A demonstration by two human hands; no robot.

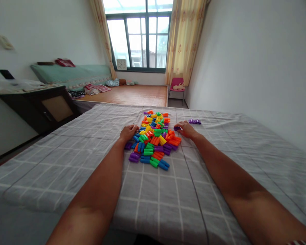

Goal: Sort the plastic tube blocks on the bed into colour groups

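A heap of bright plastic building blocks (pixel 153 136) in orange, green, blue, yellow and purple lies on the grey checked cloth (pixel 158 194). Each block looks like short rounded tubes joined side by side. At the heap's left edge rests my left hand (pixel 129 132), its fingers loosely bent against the blocks, with nothing visible held. Right of the heap, my right hand (pixel 186 129) pinches a purple block (pixel 177 128) between thumb and fingers, low over the cloth. Just beyond that hand lies a short row of purple blocks (pixel 194 121), apart from the heap.
Past the cloth's far edge is a low brown platform (pixel 140 93) below a window. A dark cabinet (pixel 51 105) stands at the left. A pink chair (pixel 177 85) with a soft toy is by the curtain, and a white wall (pixel 257 68) runs along the right.
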